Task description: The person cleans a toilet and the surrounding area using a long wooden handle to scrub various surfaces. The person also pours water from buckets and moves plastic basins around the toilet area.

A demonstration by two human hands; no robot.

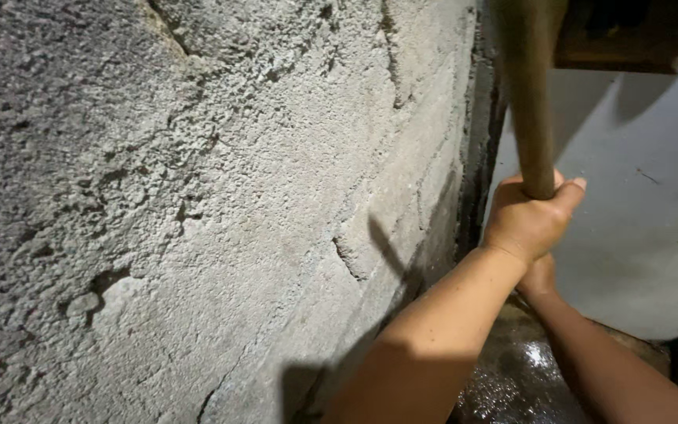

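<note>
I am gripping a wooden pole [529, 102] with both hands, my left hand [526, 220] clamped at its lower end and my right hand [539, 276] just below, beside a rough block wall [198, 212], likely needing firm, steady pressure next.

Hard light from behind the camera rakes the sharp, rough wall [198, 196], throwing dark arm shadows low down, glinting off the wet floor [519, 369], corners dim.
</note>
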